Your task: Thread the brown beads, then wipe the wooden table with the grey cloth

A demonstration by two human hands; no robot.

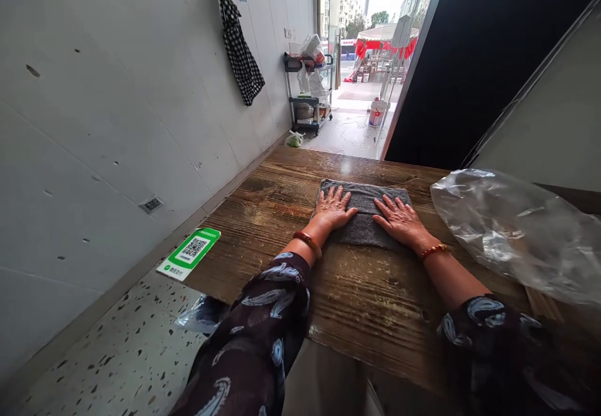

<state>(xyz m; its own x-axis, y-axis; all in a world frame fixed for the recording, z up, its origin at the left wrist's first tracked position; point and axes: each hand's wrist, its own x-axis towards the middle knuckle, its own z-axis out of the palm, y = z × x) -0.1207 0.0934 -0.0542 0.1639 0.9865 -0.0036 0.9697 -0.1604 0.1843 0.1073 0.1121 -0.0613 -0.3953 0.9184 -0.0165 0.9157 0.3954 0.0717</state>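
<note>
A grey folded cloth (pixel 364 231), probably a piece of clothing or a towel, lies flat on the wooden table (pixel 263 234). On its left part rests my left hand (pixel 334 208), palm down with the fingers spread. My right hand (pixel 400 220) presses flat on the right part, its fingers also spread. A fold or seam runs across the cloth between the two hands. Neither hand grips anything.
A large clear plastic bag (pixel 511 228) covers the table's right side. A green and white QR-code card (pixel 190 253) sits at the left edge, near the white wall (pixel 117 121). Beyond the table stand a cart (pixel 307 99) with bags and a bucket (pixel 377 113).
</note>
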